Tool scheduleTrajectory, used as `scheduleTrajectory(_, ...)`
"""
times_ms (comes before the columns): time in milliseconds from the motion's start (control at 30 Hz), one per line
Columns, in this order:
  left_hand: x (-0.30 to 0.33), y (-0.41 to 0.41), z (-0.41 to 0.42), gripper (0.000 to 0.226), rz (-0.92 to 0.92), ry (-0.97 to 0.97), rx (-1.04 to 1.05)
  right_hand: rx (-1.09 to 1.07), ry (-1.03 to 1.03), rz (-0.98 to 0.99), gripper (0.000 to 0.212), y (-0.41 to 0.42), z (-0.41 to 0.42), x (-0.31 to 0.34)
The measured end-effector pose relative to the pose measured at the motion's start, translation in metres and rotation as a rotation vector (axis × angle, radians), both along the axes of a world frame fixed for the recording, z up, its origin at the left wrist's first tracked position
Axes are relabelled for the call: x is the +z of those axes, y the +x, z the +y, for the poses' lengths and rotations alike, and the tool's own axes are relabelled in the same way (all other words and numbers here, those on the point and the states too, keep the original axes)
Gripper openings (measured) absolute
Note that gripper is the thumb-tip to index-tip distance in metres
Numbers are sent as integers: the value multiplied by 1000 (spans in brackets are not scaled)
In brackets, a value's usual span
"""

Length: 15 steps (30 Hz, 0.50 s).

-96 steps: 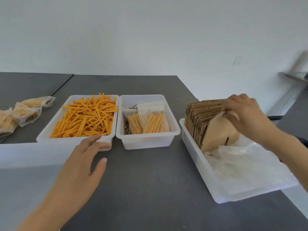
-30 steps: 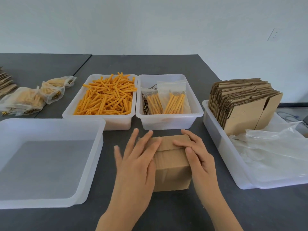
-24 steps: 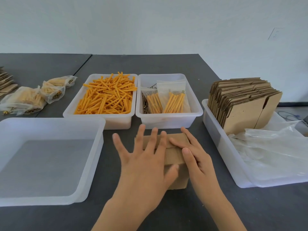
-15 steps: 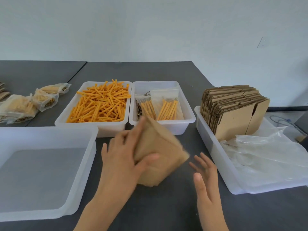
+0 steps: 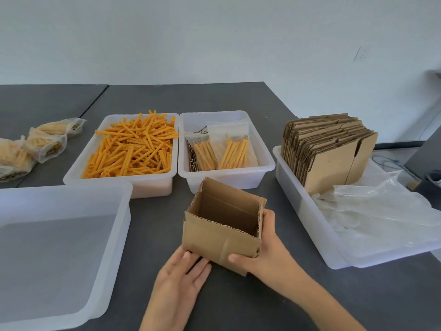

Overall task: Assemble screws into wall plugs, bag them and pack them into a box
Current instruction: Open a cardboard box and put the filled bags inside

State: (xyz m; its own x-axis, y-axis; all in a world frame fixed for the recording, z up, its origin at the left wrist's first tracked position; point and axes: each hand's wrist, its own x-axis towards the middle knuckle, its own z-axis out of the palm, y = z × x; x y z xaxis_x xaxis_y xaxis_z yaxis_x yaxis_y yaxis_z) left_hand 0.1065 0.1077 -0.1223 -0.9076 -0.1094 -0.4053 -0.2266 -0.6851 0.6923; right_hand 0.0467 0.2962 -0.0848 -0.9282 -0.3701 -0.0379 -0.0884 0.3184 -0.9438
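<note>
Box: your cardboard box (image 5: 222, 237) stands open-topped on the table (image 5: 238, 302), near you, just in front of the middle bin (image 5: 226, 180).
Right hand: your right hand (image 5: 265, 249) grips the box's right corner, thumb on the front wall.
Left hand: your left hand (image 5: 181, 275) lies open, fingertips touching the box's lower left edge.
Bags: two filled bags (image 5: 222, 151) wait in that bin.
Tip: steady the box and check the bottom flaps are flat before loading bags.
</note>
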Motion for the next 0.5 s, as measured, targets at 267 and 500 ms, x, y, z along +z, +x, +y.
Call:
scheduleTrajectory(267,10,-28,-38,128,479,-908,-426,213,335,-14,91,-27,20,15)
scheduleTrajectory(500,-7,-52,-24,107,521,-921,-147,500,1065,-32,105,-57,16,96)
